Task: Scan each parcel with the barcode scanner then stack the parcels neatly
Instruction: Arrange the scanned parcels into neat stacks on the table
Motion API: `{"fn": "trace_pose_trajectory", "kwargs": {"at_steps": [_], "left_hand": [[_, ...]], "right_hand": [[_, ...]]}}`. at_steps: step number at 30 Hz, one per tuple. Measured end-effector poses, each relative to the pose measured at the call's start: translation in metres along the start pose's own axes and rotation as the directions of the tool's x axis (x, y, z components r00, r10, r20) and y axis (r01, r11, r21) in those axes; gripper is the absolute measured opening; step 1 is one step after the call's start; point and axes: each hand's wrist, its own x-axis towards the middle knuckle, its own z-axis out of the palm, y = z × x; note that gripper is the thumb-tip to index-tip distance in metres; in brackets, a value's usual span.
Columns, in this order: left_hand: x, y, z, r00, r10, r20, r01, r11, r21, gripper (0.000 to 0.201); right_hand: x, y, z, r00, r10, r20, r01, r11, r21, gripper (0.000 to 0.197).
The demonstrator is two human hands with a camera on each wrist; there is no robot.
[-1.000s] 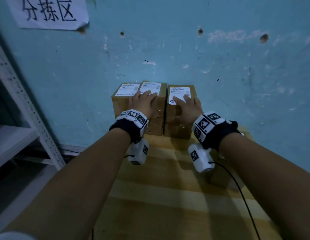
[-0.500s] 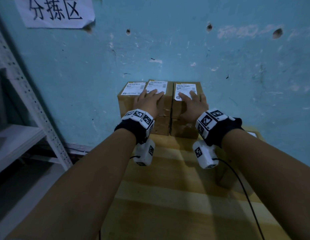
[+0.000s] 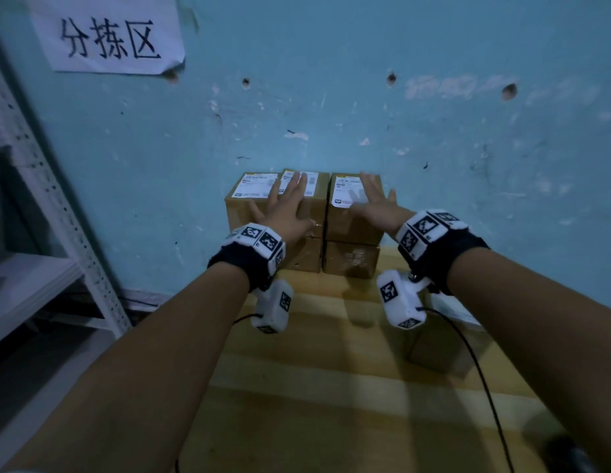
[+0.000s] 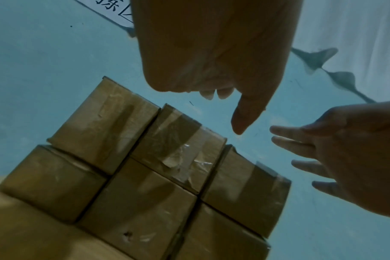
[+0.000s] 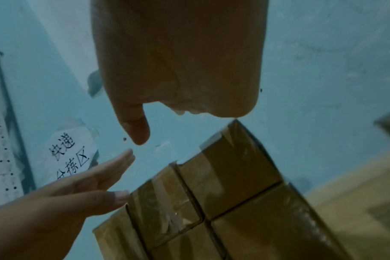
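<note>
Six brown parcels (image 3: 351, 213) stand two high and three across at the far edge of the wooden table (image 3: 297, 387), backed against the blue wall (image 3: 433, 165), white labels facing up on the top row. The left hand (image 3: 286, 208) hovers with fingers straight and spread over the middle and left top parcels, and the right hand (image 3: 374, 204) does the same over the right one; the wrist views show bare wall between palms and cardboard, so neither hand grips anything or, it seems, touches. One more parcel (image 3: 447, 339) lies near the table's right edge, partly hidden under the right forearm, and a dark object (image 3: 567, 454) at the near right corner may be the scanner — too blurred to be sure. The step in hand looks like squaring up the stack. To do it well, flat palms should press the top row down and inward together, closing the seam visible between the middle and right columns, then run along the front faces so both tiers sit flush — light, even pressure, since a one-sided push could skew the upper boxes off the lower ones. The lone parcel probably comes next.
</note>
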Motion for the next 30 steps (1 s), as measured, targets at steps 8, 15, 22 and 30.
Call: {"fn": "trace_pose_trajectory", "kwargs": {"at_steps": [8,15,22,30], "left_hand": [[-0.067,0.057,0.021,0.982,0.157,0.107,-0.055,0.775,-0.63,0.061],[-0.11,0.104,0.08,0.911,0.167,0.376,0.141,0.732,-0.666,0.059],[-0.11,0.118,0.126,0.887,0.166,0.431,0.168,0.753,-0.636,0.045],[-0.134,0.129,0.104,0.889,0.22,0.401,0.076,0.793,-0.604,0.043]], "right_hand": [[-0.079,0.028,-0.057,0.993,0.118,-0.02,-0.099,0.906,0.412,0.067],[-0.141,0.103,-0.055,0.926,0.372,-0.06,-0.295,0.815,0.499,0.067],[-0.154,0.138,-0.012,0.855,0.501,0.135,-0.476,0.652,0.591,0.039],[-0.157,0.138,-0.003,0.855,0.512,0.08,-0.44,0.636,0.634,0.059]]}}
